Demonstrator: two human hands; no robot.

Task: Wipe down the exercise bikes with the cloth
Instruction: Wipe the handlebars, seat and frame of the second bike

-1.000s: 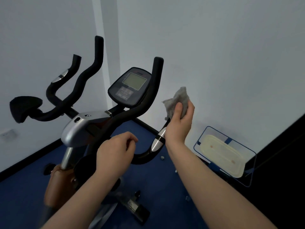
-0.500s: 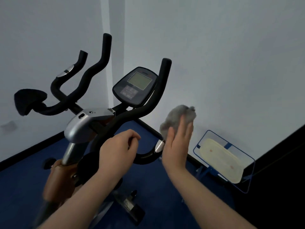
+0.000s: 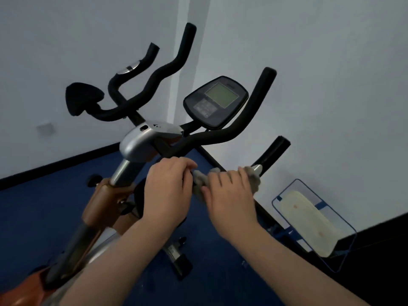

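Observation:
An exercise bike [image 3: 148, 142] with black handlebars, a silver stem cover and a grey console [image 3: 215, 101] stands in the room corner. My left hand [image 3: 169, 191] grips the low right handlebar bend with curled fingers. Just to its right, my right hand [image 3: 229, 195] presses a grey cloth [image 3: 199, 183] over the same bar, fingers wrapped round cloth and bar. The cloth bulges out by the silver grip sensor [image 3: 257, 168]. The bar under both hands is hidden.
White walls meet in a corner behind the bike, above a blue floor [image 3: 44, 213]. A blue wire frame holding a cream pad [image 3: 309, 221] leans against the right wall. A black surface [image 3: 386, 250] fills the lower right. The bike's foot [image 3: 178, 259] sits below my arms.
My right hand came down from beside the console with the cloth and laid it on the lower handlebar next to my left hand. The view shifted, so the bike sits further right.

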